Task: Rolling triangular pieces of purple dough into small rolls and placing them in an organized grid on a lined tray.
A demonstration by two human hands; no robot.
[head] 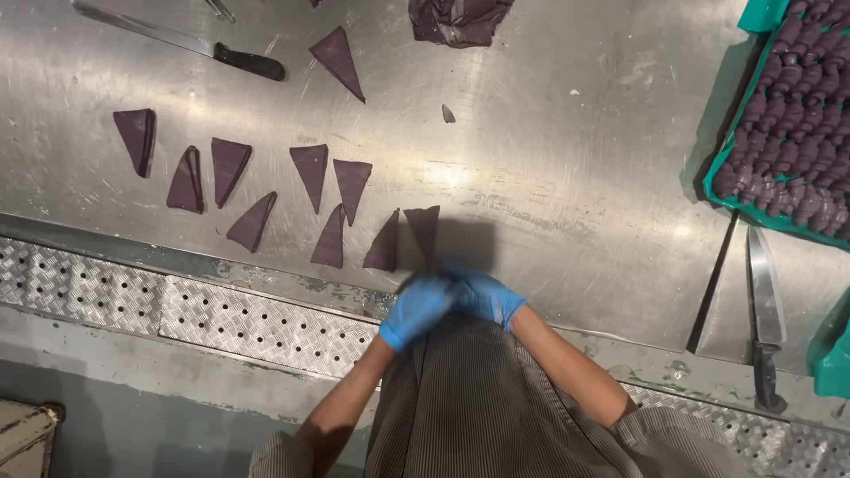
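Both of my hands wear blue gloves and meet at the near edge of the steel table (549, 177). My left hand (414, 312) and my right hand (487, 296) press together, slightly blurred, over the narrow near tip of a purple dough triangle (423, 228). The wide end of that triangle points away from me. Several more purple dough triangles (312, 170) lie in a loose row to the left. A single triangle (338, 60) lies further back.
A green tray (722, 190) of rolled purple dough pieces (797, 115) sits at the right. Near it a large knife (766, 301) lies at the table's front right. Another black-handled knife (248, 62) lies at the back left, and a lump of purple dough (456, 19) at the back centre.
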